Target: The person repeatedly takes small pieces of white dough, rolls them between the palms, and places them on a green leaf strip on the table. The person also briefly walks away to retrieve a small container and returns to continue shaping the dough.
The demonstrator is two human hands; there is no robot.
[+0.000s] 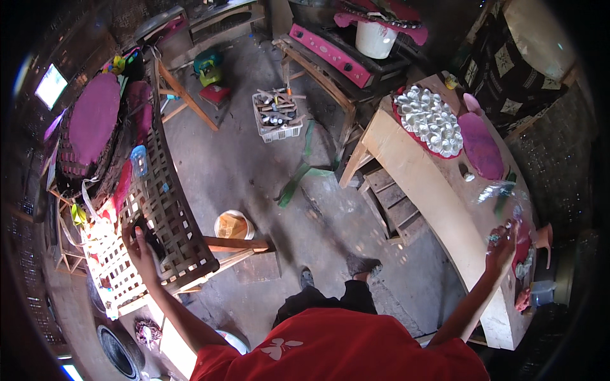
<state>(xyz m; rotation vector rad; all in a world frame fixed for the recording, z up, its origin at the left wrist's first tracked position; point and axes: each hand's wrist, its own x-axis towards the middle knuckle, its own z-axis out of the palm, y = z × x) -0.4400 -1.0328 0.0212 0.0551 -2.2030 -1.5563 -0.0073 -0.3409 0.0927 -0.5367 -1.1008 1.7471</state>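
Note:
My left hand (141,253) reaches over a woven bamboo rack (181,213) on the left, fingers stretched out. Right beside its fingers lies a dark oblong object (152,241); whether they touch it I cannot tell. My right hand (501,246) is at the right edge of a pale wooden table (422,171), its fingers curled. Small pale greenish bits show at the fingers, and what they hold is hard to make out. Just beyond them lies a sheet of clear plastic (502,192). Farther along, a round red tray (429,122) carries many small silvery cups, next to a purple oval mat (481,146).
A white crate (279,132) of sticks and bottles stands on the floor ahead. Nearer is a white bucket (234,225) by a wooden bench leg. A pink stove (330,56) bears a white pot (375,40). A wooden crate (397,206) sits beneath the table.

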